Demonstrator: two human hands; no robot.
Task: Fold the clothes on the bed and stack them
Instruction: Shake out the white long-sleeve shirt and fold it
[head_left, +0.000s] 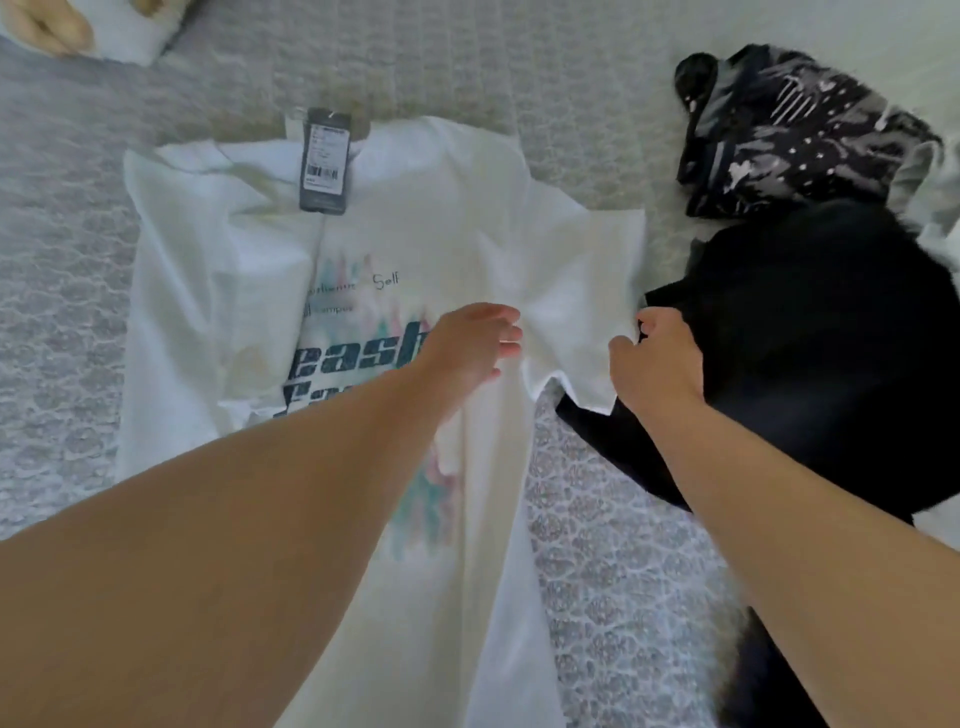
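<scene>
White T-shirt (457, 218) lies front-up on the bed (613, 561), collar at the far end w/ a dark hang tag (324, 161) on the neck, barcode visible. Printed graphic in teal and pink runs down the chest, partly covered by the left forearm. Shirt's left-side sleeve looks folded in over the body; right-side sleeve spreads out toward the dark clothes.

Left hand (470, 345) is on the shirt approx mid-chest, fingers fairly straight and together, pressing flat on the fabric near the armpit of the spread sleeve. Holds nothing.

Right hand (657, 361) is at the outer edge of that sleeve, fingers curled under w/ thumb on top, pinching the sleeve hem where it overlaps the black garment (810, 332).

Black garment sits just beside the shirt on the right, crumpled, touching the sleeve edge. Beyond it, farther up the bed, a dark patterned garment (789, 135) w/ white and grey marks, bunched up, touching the black one.

Bedspread is grey-white w/ a quilted lace-like pattern. Top left corner: a white cloth item (124, 31) and sth tan beside it, too blurred to tell.
</scene>
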